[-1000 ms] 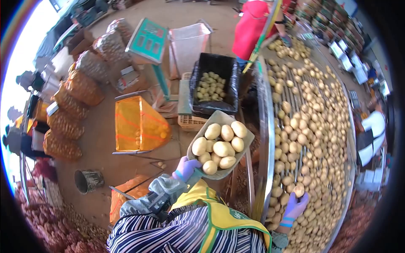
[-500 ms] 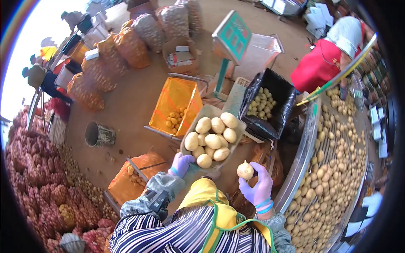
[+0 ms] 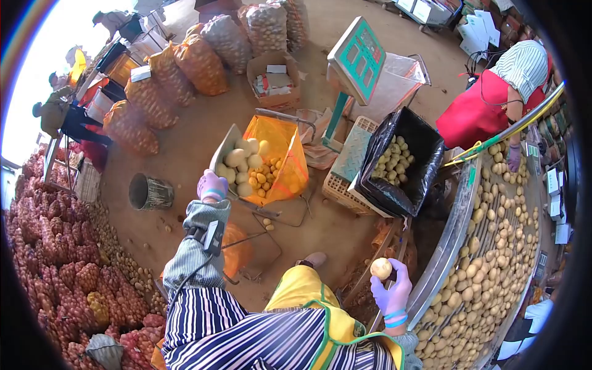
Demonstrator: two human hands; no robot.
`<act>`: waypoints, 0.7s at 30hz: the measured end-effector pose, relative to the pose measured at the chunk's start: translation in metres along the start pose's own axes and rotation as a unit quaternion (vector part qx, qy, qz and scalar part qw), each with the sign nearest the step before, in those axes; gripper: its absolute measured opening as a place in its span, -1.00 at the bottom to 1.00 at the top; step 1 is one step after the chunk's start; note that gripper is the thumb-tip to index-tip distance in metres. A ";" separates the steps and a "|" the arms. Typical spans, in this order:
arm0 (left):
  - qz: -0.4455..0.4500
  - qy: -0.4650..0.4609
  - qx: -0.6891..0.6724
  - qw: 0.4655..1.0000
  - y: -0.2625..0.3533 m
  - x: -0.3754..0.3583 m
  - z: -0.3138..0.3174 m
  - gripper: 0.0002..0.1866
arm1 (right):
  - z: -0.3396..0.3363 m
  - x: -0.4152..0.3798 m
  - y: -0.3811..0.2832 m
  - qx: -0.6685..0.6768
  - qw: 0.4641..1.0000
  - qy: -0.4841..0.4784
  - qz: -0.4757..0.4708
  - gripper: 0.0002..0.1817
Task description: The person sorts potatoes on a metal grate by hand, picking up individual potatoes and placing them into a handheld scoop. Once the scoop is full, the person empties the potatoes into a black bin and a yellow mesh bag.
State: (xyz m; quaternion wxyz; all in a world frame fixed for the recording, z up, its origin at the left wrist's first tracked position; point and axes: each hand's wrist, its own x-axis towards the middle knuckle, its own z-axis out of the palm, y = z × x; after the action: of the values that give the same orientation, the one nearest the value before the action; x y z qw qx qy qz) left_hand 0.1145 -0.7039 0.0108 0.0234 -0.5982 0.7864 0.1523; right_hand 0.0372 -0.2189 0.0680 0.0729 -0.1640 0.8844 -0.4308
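My left hand (image 3: 211,185), in a purple glove, is closed on the near left edge of a greyish tray (image 3: 223,147). The tray is tilted over an orange mesh bag (image 3: 288,139) held open on a frame. Large pale potatoes (image 3: 236,158) are in the tray and at its lower edge, beside smaller yellow potatoes (image 3: 265,176) inside the bag. At lower right, my gloved right hand (image 3: 393,293) pinches a pale, round onion (image 3: 381,268) between thumb and fingers, apart from the conveyor.
A conveyor (image 3: 441,246) carrying many potatoes runs along my right. A black-lined crate (image 3: 425,166) and a scale (image 3: 357,58) stand ahead. A bucket (image 3: 150,192) and heaped red mesh bags (image 3: 68,246) lie left. A person in red (image 3: 475,111) bends over the conveyor's far end.
My left hand has moved left and forward with the tray, which has gone from level to tilted over the orange bag. My right hand has moved slightly right and down, still holding the onion.
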 end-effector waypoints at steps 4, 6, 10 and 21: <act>-0.023 0.010 0.029 0.999 0.012 0.013 -0.008 -0.51 | 0.010 0.004 0.005 0.031 0.998 -0.016 0.046 -0.48; 0.019 0.018 0.063 0.998 0.008 0.014 -0.011 -0.48 | 0.020 0.014 -0.003 0.050 0.993 -0.055 0.092 -0.48; 0.052 0.070 0.046 0.995 -0.011 0.003 -0.026 -0.45 | 0.060 0.039 -0.020 0.114 0.977 -0.146 0.106 -0.51; 0.151 0.088 -0.367 0.914 -0.100 -0.002 -0.010 -0.59 | 0.106 0.100 -0.083 0.107 0.976 -0.187 0.022 -0.64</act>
State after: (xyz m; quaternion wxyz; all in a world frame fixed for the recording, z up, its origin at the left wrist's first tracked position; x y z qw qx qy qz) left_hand 0.2112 -0.7281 -0.0007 -0.2903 -0.4502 0.7547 0.3788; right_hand -0.0086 -0.3795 0.0689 0.2633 -0.2132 0.8075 -0.4830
